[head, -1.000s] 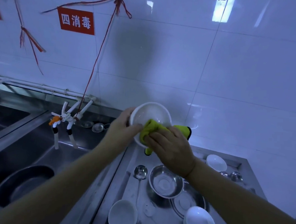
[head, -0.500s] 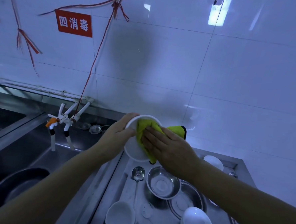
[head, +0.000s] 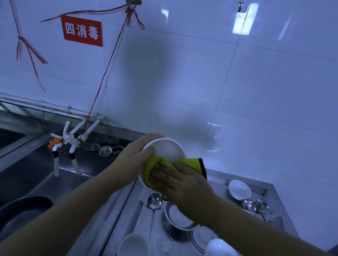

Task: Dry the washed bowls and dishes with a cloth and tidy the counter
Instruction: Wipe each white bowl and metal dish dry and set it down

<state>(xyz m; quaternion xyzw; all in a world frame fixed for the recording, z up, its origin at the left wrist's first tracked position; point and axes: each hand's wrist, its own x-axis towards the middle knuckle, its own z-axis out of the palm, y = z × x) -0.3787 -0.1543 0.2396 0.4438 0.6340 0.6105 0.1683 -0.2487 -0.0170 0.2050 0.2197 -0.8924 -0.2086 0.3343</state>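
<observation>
A white bowl [head: 167,150] is held tilted above the steel counter [head: 216,179], its opening toward me. My left hand [head: 134,161] grips its left rim, thumb inside and fingers behind. My right hand [head: 182,185] presses a yellow-green cloth [head: 192,162] with a black edge flat against the lower inside of the bowl. Below lie a steel bowl [head: 180,219], a steel plate [head: 202,237], a ladle [head: 154,201], and white bowls at front [head: 134,249], front right [head: 222,255] and back right [head: 239,189].
A deep sink [head: 32,179] lies to the left, with a dark basin [head: 14,219] in it and white taps [head: 68,143] above. Small steel lids [head: 105,150] sit on the back ledge. Two steel spoons [head: 255,205] lie at the right. A tiled wall stands close behind.
The cloth under my right hand moved from the bowl's upper part down to its lower inside. The bowl turned in my left hand, showing more of its upper interior.
</observation>
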